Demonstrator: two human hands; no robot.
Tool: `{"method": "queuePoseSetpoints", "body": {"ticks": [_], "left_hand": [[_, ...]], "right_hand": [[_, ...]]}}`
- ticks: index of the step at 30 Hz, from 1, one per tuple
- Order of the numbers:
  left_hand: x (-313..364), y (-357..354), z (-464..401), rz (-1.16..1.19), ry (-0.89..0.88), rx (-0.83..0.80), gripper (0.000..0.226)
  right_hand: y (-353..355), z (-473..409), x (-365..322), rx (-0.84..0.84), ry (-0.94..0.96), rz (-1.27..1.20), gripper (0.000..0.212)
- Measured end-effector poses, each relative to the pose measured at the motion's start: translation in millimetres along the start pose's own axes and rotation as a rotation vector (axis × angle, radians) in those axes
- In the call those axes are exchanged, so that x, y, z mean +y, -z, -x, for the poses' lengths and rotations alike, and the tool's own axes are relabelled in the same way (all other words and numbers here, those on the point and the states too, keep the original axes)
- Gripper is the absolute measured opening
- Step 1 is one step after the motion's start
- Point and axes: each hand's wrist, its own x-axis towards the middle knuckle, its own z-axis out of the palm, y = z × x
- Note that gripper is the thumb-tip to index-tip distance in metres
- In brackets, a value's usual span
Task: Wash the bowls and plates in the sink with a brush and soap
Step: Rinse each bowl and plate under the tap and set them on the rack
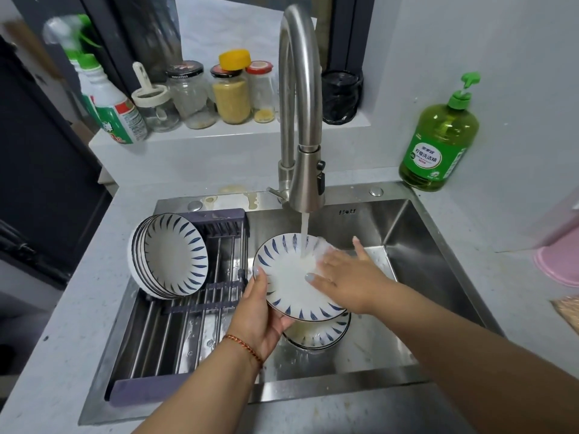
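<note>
Fingers: left hand (260, 311) grips the plate (291, 286) at its left rim, thumb over the top edge, fingers (283, 322) curled under. Right hand (347, 277) lies flat on the plate's inner face, fingers (329, 261) straight and spread, holding nothing.

Far left, on the ledge: spray bottles (106, 98), white with green labels, blurred. Beside them a row of jars (232, 92), one with yellow grains and a yellow lid.

Left part of the sink (438, 261): a rack (194, 308) of metal rods spans it. A stack of plates (169, 255) stands on edge in the rack, white with blue dashes round the rim, faces turned right.

Centre: the held plate is tilted, above the basin, just right of the rack. Same blue-dash pattern. Water (304, 236) runs from the tap (302, 120) onto its upper part, next to the right fingertips. Below the held plate, more plates (319, 335) lie flat on the sink floor, partly hidden by it.

Behind the tap on the ledge: a black bag (341, 98).

Right, on the tabletop (501, 308) at the sink's back corner: a green soap bottle (438, 145) with a pump, upright, well apart from both hands. Far right edge: a pink object (560, 264), cut off by the frame.
</note>
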Motion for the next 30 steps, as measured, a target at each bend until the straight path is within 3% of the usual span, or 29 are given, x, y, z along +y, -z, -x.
{"method": "queuePoseSetpoints", "body": {"ticks": [5, 9, 11, 13, 16, 20, 24, 27, 30], "left_hand": [[3.1, 2.1, -4.5, -0.015, -0.003, -0.007, 0.064], [4.8, 0.2, -7.6, 0.025, 0.037, 0.008, 0.066], [4.8, -1.0, -8.5, 0.043, 0.069, 0.035, 0.067], [5.5, -1.6, -10.6, 0.019, 0.074, 0.047, 0.071], [7.1, -2.7, -14.2, -0.044, 0.035, 0.004, 0.064], [3.3, -7.8, -13.5, -0.071, 0.029, -0.068, 0.055], [0.1, -4.7, -15.0, -0.044, 0.060, -0.023, 0.049], [0.9, 0.3, -18.6, -0.103, 0.032, 0.064, 0.041], [3.7, 2.5, -21.4, -0.159, 0.015, 0.131, 0.035]], "right_hand": [[-8.8, 35.5, -11.1, -0.018, 0.132, -0.305, 0.111], [-10.3, 38.0, -43.2, -0.052, 0.236, -0.547, 0.083], [-12.7, 25.0, -52.1, -0.041, 0.259, -0.603, 0.086], [-12.6, 7.7, -53.5, -0.048, 0.277, -0.623, 0.077], [-12.3, -13.3, -50.2, -0.038, 0.277, -0.599, 0.057], [-8.9, -31.2, -39.8, 0.000, 0.211, -0.445, 0.055], [-13.5, -36.9, -5.9, -0.011, 0.029, -0.259, 0.060], [-25.4, -28.0, 16.7, 0.028, -0.001, -0.061, 0.066], [-35.8, -7.1, 24.0, 0.012, 0.022, -0.077, 0.095]]}}
